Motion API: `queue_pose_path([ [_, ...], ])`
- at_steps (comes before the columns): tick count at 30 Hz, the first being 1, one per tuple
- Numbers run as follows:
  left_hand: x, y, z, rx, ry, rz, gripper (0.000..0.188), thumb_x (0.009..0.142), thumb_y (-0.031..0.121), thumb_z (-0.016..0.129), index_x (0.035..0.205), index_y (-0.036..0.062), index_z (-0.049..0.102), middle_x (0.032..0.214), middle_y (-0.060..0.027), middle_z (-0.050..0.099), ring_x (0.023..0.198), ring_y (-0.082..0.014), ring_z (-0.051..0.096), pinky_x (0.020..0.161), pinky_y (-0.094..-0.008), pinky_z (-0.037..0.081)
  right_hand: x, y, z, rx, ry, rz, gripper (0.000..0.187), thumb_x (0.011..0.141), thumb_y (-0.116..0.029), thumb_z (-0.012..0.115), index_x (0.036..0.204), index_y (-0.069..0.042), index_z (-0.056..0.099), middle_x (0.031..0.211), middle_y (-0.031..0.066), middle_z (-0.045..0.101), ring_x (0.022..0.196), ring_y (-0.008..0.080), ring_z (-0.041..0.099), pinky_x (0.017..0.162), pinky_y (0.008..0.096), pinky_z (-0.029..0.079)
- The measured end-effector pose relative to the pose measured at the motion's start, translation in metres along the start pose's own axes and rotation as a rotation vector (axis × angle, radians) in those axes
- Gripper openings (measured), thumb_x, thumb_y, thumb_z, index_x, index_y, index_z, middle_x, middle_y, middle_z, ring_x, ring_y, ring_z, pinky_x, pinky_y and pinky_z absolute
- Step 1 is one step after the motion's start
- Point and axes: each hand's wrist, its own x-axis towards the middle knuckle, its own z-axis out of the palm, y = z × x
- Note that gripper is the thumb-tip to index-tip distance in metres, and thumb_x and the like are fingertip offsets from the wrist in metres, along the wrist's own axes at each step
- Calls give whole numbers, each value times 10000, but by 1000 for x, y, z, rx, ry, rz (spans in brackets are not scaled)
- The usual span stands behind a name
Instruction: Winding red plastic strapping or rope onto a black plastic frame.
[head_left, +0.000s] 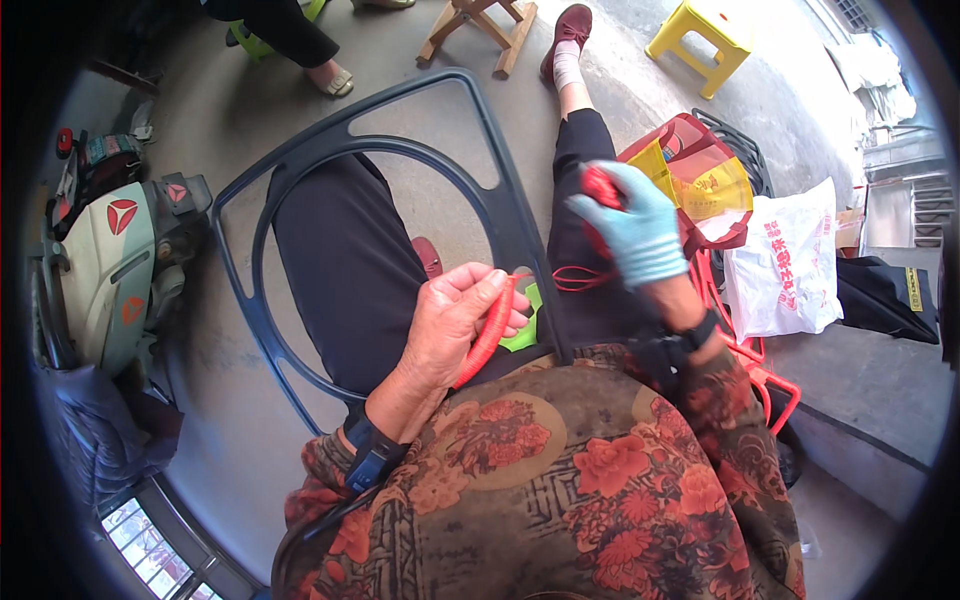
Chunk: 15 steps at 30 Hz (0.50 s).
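Observation:
A dark grey frame [470, 115] with a large round ring inside lies across my lap. At the ring's near right side, a curved stretch closely wound with red cord [489, 345] follows its line. My bare left hand [460, 312] pinches the upper end of that wound stretch between thumb and fingers. Thin red strands [580, 280] run from there toward my right side. Raised above my right thigh, my right hand [640, 225] wears a light blue glove with white stripes. It is closed around a bundle of red cord [602, 187].
To the right stand a red and yellow bag [705, 185], a white plastic bag [785, 260] and a red metal frame [775, 385]. A yellow stool [700, 45] and wooden legs [480, 30] are ahead. A pale scooter [115, 265] is at left; another person's foot [335, 82] shows beyond.

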Motion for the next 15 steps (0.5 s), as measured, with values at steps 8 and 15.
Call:
queue_pose_path([
  [8,-3,-4,-3,-188,-155,-218,228,910,192,560,1013,-12,552,848,-146,648,677,-189,657,607,-280,558,11,-40,74,1165,-571,865,453,887,-421,541,1085,-14,571,945,117,623,815,198,610,742,293,499],
  [15,4,-12,-11,-199,-140,-54,226,898,130,571,1068,-18,553,919,-121,642,723,-175,652,593,-268,561,3,-38,57,1837,-834,998,708,853,-603,453,1205,9,503,1084,198,593,1010,315,576,921,421,455],
])
